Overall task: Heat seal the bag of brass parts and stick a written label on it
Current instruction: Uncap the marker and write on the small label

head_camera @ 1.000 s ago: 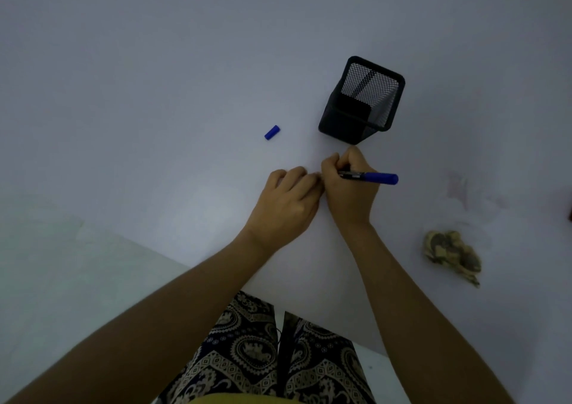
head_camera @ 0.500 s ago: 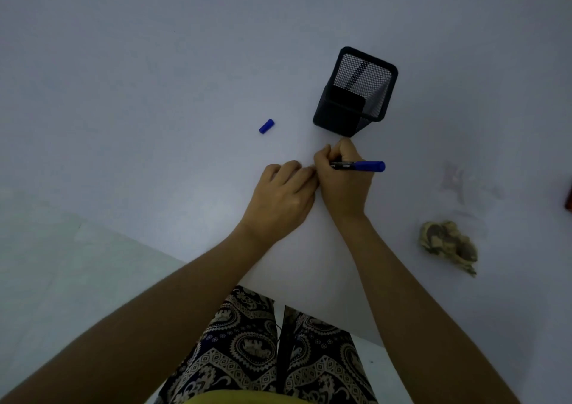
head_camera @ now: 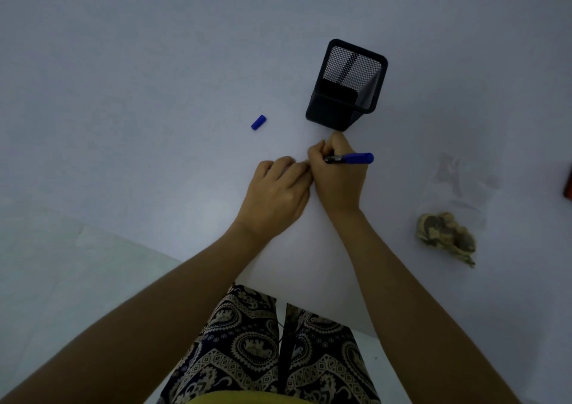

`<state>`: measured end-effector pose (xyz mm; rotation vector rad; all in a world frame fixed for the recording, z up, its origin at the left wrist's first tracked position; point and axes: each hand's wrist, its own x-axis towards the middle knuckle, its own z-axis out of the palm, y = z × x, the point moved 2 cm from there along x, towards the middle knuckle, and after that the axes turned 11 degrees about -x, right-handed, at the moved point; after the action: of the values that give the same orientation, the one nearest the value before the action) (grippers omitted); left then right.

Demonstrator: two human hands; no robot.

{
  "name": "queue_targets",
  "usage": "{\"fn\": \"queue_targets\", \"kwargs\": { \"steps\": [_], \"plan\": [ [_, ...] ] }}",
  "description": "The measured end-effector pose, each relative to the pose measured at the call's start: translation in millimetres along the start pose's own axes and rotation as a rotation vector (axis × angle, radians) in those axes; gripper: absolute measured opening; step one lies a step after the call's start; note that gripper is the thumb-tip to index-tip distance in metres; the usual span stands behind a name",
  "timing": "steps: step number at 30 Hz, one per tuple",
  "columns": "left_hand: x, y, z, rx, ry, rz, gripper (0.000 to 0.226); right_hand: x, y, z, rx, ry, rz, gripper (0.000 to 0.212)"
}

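Label is hidden under both hands, so smudging is likely if the right hand [head_camera: 339,176], gripping the marker [head_camera: 351,158], drags wet ink. Left hand [head_camera: 278,191] has curled fingers, seemingly pinning it; its hold is unclear. Bag of brass parts [head_camera: 445,236] lies at 3 o'clock on the worktop [head_camera: 154,63].

Dim, bluish cast; soft glare mid-table, wide-angle bending at edges.

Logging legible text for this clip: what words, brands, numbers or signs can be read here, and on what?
None can be read.
The marker in the right hand: dark barrel, any print too small to read.
The label being written on: hidden under the left hand and right hand.
The bag of brass parts, pen cap and mesh pen holder: no text visible.
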<state>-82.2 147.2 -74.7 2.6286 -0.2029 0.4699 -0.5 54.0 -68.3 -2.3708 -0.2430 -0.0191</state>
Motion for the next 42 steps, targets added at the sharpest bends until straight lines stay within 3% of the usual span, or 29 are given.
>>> {"fn": "queue_targets", "kwargs": {
  "steps": [42],
  "plan": [
    [-1.3,0.1,1.2,0.028,-0.018,-0.01,0.025,-5.4,3.4,-6.4,-0.023,0.085,0.044,0.025]
  ]
}}
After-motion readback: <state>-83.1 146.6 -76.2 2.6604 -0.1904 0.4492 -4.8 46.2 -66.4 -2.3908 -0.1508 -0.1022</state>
